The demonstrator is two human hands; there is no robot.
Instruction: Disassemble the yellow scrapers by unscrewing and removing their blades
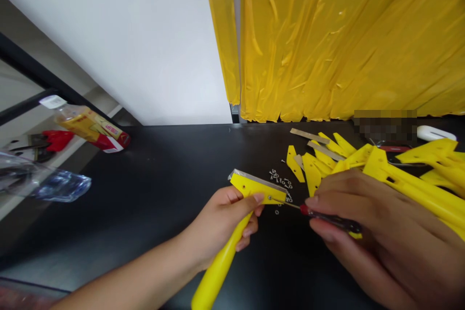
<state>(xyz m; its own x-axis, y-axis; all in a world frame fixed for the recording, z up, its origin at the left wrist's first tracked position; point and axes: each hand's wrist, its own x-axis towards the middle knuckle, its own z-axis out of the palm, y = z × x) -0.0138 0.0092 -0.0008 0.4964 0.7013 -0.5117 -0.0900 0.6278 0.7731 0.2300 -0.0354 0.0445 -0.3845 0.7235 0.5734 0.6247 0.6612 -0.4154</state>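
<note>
My left hand [232, 215] is closed round the neck of a yellow scraper [221, 269], its thumb pressed on the head. A metal blade [254, 180] runs along the far edge of that head. Between my right hand's [366, 223] thumb and fingers is a small screwdriver [327, 218] with a dark handle and a red collar. Its thin shaft reaches left to a screw [270, 197] in the right part of the scraper head. The other hole in the head, on the left, looks bare. Just beyond the head lie several loose screws and nuts [281, 179].
Yellow scraper parts [363, 155] and loose blades [309, 134] are heaped at the right. A white object [436, 133] lies behind them. On the left are a drink bottle [92, 126] and a clear plastic bottle [61, 184]. Yellow sheeting [327, 34] hangs behind the black table [163, 169].
</note>
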